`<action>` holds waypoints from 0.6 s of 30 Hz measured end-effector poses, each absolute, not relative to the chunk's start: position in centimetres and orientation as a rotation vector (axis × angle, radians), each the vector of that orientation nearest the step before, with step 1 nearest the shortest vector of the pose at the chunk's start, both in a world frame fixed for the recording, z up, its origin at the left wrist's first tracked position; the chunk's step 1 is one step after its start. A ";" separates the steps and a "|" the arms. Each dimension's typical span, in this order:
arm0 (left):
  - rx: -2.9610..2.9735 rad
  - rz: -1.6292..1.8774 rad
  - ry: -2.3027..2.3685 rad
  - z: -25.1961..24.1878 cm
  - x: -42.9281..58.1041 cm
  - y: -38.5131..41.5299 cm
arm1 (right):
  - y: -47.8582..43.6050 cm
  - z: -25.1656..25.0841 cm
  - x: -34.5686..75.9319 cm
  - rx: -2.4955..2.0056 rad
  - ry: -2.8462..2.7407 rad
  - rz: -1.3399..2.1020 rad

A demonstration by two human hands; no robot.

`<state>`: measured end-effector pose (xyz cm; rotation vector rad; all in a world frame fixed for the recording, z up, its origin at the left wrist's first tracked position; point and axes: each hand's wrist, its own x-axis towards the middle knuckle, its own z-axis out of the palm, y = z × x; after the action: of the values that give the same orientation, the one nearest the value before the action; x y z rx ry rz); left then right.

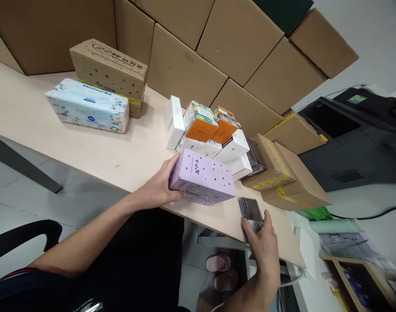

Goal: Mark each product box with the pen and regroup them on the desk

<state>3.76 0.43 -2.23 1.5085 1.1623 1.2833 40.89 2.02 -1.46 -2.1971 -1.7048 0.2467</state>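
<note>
My left hand [159, 187] grips the near end of a lilac box [202, 177] with small printed marks, which lies near the front edge of the pale wooden table [29, 112]. My right hand [265, 245] holds a dark phone [250, 212] at the table's front edge, fingers wrapped round it. Just behind the lilac box is a cluster of small boxes: two orange ones [201, 120], several white ones [174, 122] and a dark one [255, 158].
A pack of tissues [86, 105] and a brown carton [108, 71] lie at the back left. Taped cardboard boxes [284, 173] sit at the right. Large cartons [191, 65] wall the back. A black printer [354, 143] stands right. A chair arm [19, 236] shows lower left.
</note>
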 end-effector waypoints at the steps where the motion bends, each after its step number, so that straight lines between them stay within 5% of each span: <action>1: 1.489 1.284 1.141 -2.2 3.7 0.5 | 2.2 -1.6 41.1 -2.211 -1.723 0.257; 11: 1.402 1.386 1.218 -1.1 0.2 -1.3 | 2.6 -2.6 42.5 -2.172 -1.800 0.272; 18: 1.436 1.549 1.801 4.3 -9.6 -5.1 | 2.8 -3.3 42.9 -2.115 -1.870 0.233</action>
<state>-9.58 -5.14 4.34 1.4356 1.8013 1.5487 42.91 2.82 -3.30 -2.1152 -1.8701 0.2330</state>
